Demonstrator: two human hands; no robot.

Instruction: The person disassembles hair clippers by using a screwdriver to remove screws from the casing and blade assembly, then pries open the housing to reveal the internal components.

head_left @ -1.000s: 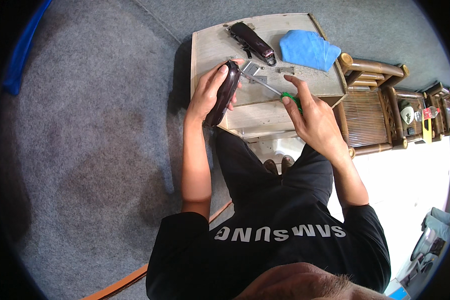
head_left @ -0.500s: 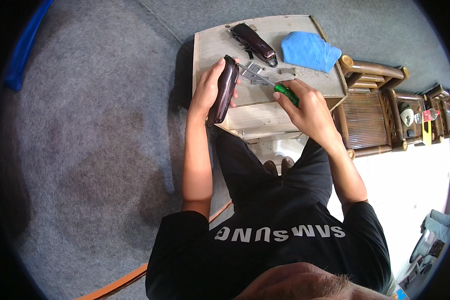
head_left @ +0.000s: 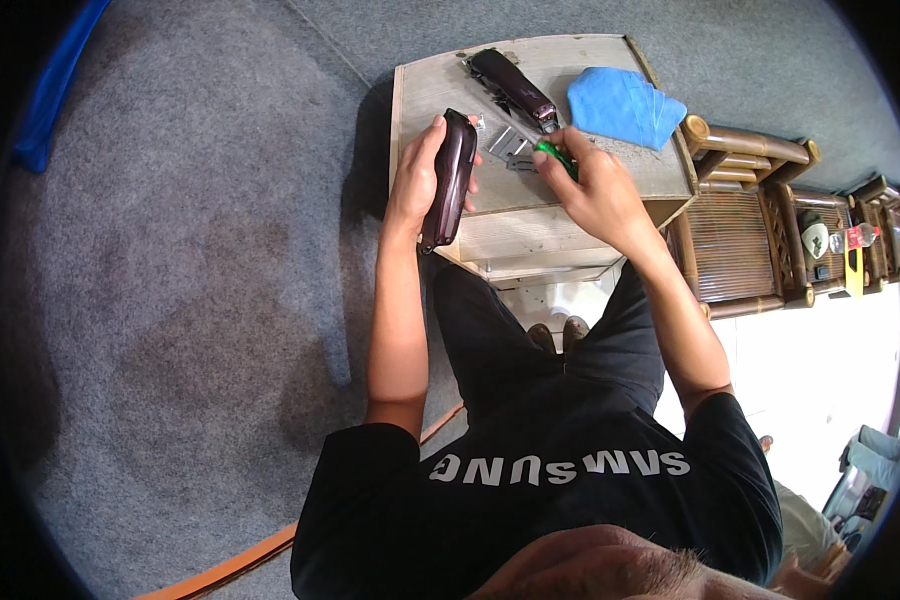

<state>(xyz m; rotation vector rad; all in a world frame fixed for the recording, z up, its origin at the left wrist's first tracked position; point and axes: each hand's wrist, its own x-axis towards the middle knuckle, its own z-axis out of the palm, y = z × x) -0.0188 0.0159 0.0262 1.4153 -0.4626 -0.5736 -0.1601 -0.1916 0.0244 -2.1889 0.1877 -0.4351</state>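
My left hand point(head_left: 415, 185) is closed around a dark maroon hair clipper point(head_left: 453, 180), held upright at the near left of the small wooden table point(head_left: 425, 90). In my right hand point(head_left: 600, 185) is a screwdriver with a green handle point(head_left: 553, 155). Its thin shaft points up and left over the tabletop, apart from the held clipper and close beside a second dark hair clipper point(head_left: 513, 85) that lies there. Metal blade pieces point(head_left: 508, 145) lie between my hands, partly behind the screwdriver.
A folded blue cloth point(head_left: 620, 105) lies at the table's far right. Bamboo chairs point(head_left: 735, 240) stand to the right, with a bottle point(head_left: 860, 235) and other small items on one. Grey carpet point(head_left: 190, 250) spreads to the left. An open drawer point(head_left: 530, 240) faces my knees.
The screwdriver has come away from the held clipper and swung toward the lying one. My right hand has shifted slightly up and left. My left hand stays nearly still.
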